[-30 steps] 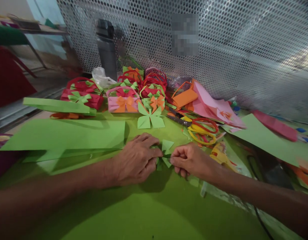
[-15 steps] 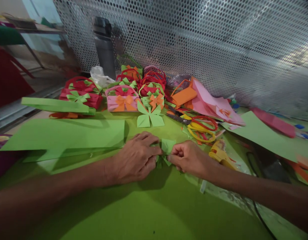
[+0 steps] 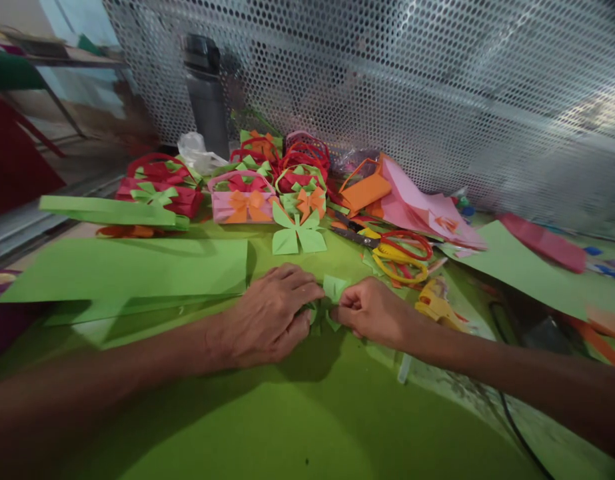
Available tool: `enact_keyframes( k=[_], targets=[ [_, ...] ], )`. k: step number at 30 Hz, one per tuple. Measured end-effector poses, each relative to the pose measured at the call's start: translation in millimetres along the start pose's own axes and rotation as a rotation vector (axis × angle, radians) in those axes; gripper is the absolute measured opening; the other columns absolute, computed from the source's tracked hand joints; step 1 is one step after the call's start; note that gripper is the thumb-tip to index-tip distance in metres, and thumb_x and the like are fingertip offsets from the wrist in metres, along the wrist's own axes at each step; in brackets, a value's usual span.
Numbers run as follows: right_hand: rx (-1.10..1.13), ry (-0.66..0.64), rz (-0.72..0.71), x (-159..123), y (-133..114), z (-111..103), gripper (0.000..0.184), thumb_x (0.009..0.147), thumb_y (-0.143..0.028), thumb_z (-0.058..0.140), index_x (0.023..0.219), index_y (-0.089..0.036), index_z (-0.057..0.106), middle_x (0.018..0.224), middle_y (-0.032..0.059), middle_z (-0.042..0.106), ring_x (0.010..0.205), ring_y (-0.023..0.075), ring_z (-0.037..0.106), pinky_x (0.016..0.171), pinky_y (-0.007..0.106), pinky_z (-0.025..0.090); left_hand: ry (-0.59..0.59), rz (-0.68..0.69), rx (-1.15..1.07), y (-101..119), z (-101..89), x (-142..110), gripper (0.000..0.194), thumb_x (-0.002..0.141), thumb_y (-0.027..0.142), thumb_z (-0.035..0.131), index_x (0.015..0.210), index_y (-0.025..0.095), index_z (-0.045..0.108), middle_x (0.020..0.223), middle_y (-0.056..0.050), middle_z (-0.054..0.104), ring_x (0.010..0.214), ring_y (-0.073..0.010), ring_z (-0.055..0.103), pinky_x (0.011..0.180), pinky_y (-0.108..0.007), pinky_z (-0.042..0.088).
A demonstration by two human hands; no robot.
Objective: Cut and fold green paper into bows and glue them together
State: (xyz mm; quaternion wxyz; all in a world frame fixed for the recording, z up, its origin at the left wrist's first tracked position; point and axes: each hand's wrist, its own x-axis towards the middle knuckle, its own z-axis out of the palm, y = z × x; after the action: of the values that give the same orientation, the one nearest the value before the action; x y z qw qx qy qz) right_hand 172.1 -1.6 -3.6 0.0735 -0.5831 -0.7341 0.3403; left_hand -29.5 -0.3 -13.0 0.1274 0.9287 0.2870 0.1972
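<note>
Both hands work low over the green tabletop on a small cut piece of green paper. My left hand is closed over the paper's left side, its fingers curled and hiding much of it. On the other side, my right hand pinches the right edge between thumb and fingers. One upper flap and a lower tip of the paper show between the hands. Just beyond them stands a four-lobed green paper cutout, leaning near small paper bags with bows.
Large green sheets lie at left. Scissors with yellow and red handles and a yellow glue gun lie at right. Behind are a pink bag, a red bag, a grey bottle and a perforated metal panel.
My left fingers have shifted slightly on the green paper, and its pieces sit at a slightly different angle. Both hands stay in nearly the same place.
</note>
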Motion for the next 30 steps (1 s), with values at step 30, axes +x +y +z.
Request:
enact_keyframes(
  k=[30],
  targets=[
    [-0.03,-0.012,-0.091,-1.0,-2.2,-3.1,0.025,0.074,-0.025,0.053,0.051,-0.018,0.047,0.043,-0.0072,0.039,0.042,0.007,0.036,0.041,0.019,0.023,-0.127,0.109,0.011,-7.7,-15.8,-1.9,0.032,0.072,0.007,0.051,0.1,0.022,0.06,0.102,-0.009,0.062,0.106,-0.0249,0.054,0.095,-0.042,0.04]
  ],
)
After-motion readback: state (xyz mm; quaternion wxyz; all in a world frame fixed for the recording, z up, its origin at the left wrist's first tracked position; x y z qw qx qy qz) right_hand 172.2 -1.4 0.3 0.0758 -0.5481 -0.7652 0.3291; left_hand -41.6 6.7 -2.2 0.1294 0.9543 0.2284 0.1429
